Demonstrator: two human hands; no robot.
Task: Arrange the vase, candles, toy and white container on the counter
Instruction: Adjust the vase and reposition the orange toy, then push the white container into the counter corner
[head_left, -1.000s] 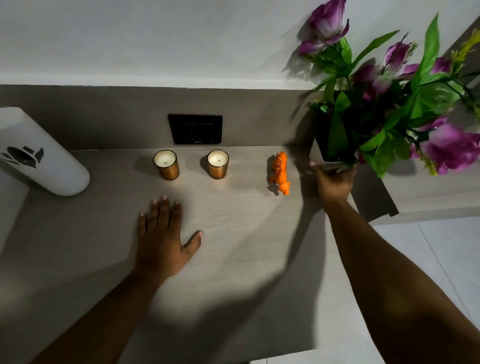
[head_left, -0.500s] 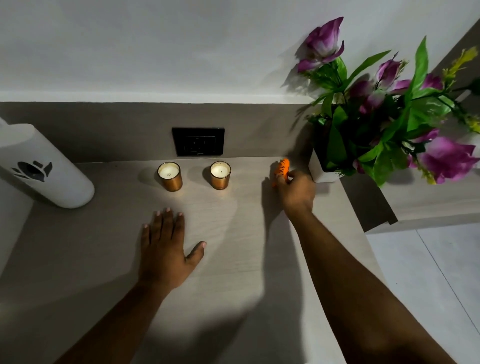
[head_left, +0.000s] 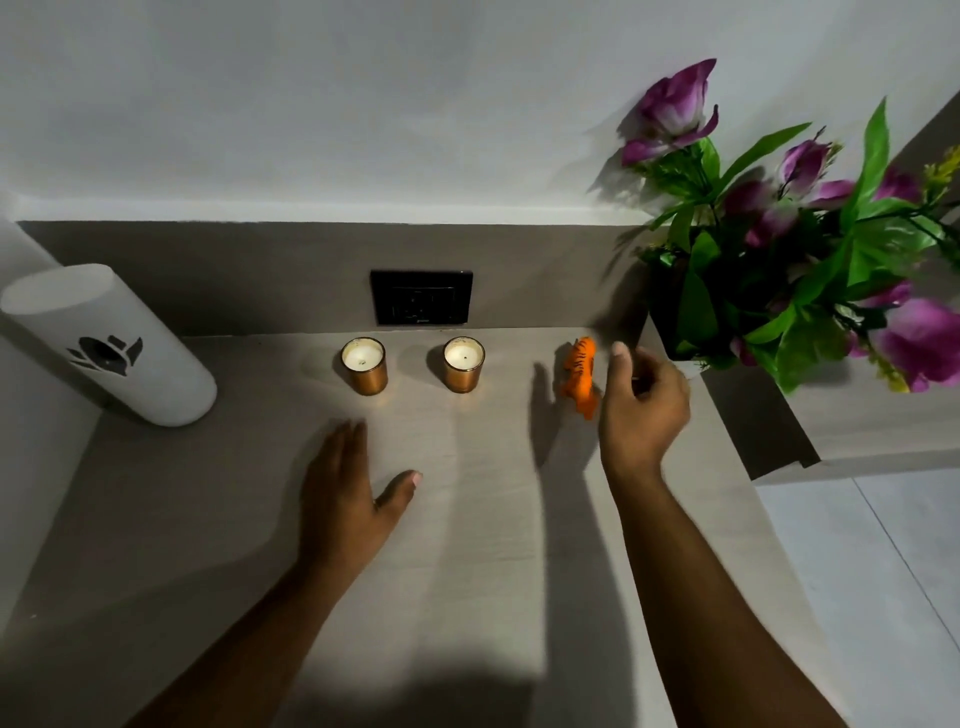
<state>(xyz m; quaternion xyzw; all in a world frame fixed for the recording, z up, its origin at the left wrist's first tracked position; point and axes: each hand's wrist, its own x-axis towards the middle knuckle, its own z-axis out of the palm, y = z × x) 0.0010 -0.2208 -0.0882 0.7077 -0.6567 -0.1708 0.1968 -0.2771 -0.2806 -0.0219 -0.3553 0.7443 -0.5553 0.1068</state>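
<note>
Two copper-coloured candles stand side by side near the back of the counter (head_left: 493, 519), one on the left (head_left: 364, 365) and one on the right (head_left: 463, 364). An orange striped toy tiger (head_left: 580, 375) stands to their right. My right hand (head_left: 641, 405) hovers just right of the toy, fingers loosely curled and apart, holding nothing. The white vase (head_left: 688, 366) with purple flowers and green leaves (head_left: 810, 260) sits at the counter's back right corner, mostly hidden by foliage. A tall white container (head_left: 109, 345) with a black flower mark stands at the far left. My left hand (head_left: 345, 499) lies flat on the counter.
A black wall socket (head_left: 422, 297) sits on the grey backsplash behind the candles. The counter's right edge drops to a pale tiled floor (head_left: 883, 571). A lower ledge (head_left: 872, 431) lies under the flowers at right.
My right hand went from the vase to the toy tiger, touched it, and has now drawn back to its right side. The left hand stayed flat.
</note>
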